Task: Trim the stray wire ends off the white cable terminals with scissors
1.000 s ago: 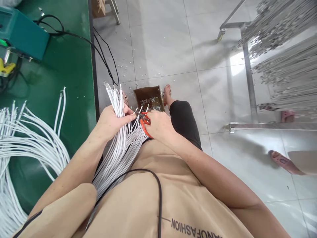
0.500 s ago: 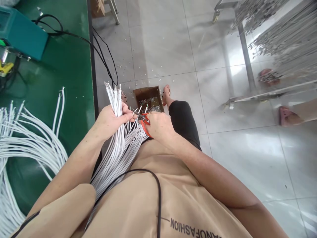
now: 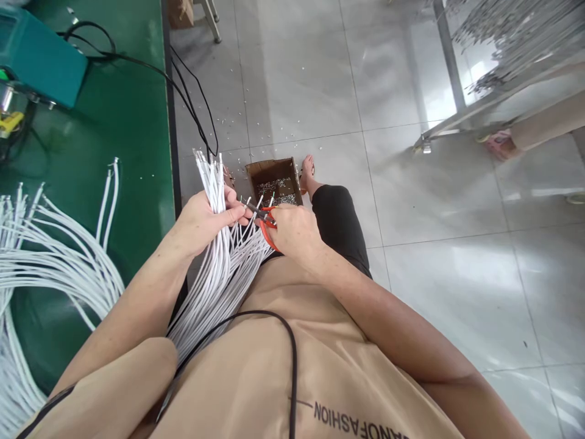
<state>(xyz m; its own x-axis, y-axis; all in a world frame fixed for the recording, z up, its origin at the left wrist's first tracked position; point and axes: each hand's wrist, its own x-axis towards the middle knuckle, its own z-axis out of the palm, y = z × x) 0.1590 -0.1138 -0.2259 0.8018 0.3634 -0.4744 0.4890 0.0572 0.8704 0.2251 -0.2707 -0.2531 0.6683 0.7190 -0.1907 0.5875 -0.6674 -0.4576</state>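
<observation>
My left hand (image 3: 205, 222) is wrapped round an upright bundle of white cables (image 3: 220, 256), its thumb and fingertips pinched near one cable end. In my right hand (image 3: 297, 230) are scissors with red handles (image 3: 269, 236); their dark blades point left and touch or nearly touch my left fingertips. Between and below the hands, more white cables (image 3: 247, 259) fan out over my lap, a few with green tips. Whether the blades are closed on a cable is too small to tell.
On the green table (image 3: 137, 122) at left lie more white cables (image 3: 59, 262) and a teal device (image 3: 46, 58). A cardboard box (image 3: 295, 177) with small clippings stands on the floor beyond my hands. At upper right are a wheeled rack (image 3: 450, 61) and a person's foot (image 3: 500, 145).
The rack at upper right and the other person's foot have shifted in view, the foot up and left. My hands and the scissors have hardly moved.
</observation>
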